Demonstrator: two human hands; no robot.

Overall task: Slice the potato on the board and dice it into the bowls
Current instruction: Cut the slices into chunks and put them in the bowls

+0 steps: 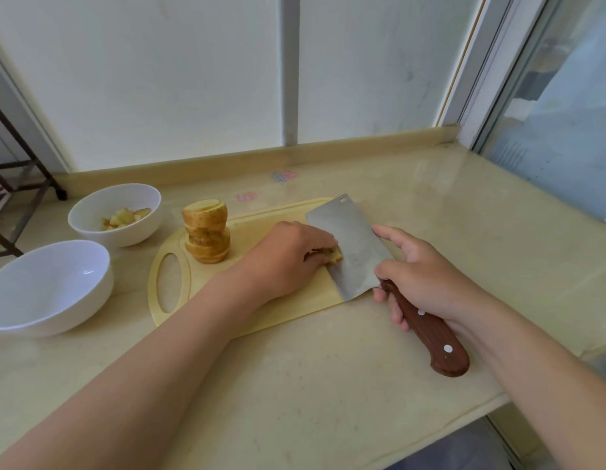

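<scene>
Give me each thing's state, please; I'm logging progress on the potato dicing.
Left hand: pressing potato slices against the blade.
Right hand: gripping the cleaver handle.
Cleaver: edge down on the board, cutting.
Held slices: mostly hidden under the fingers.
Slice stack: piled, uncut, on the board.
Far bowl: holds diced potato.
Near bowl: empty.

Obs: two bare forearms in view, no sleeves to frame edge. L hand (288,256) & R hand (427,276): no gloves, rings, watch or bands. Nails short, unpainted where visible.
</scene>
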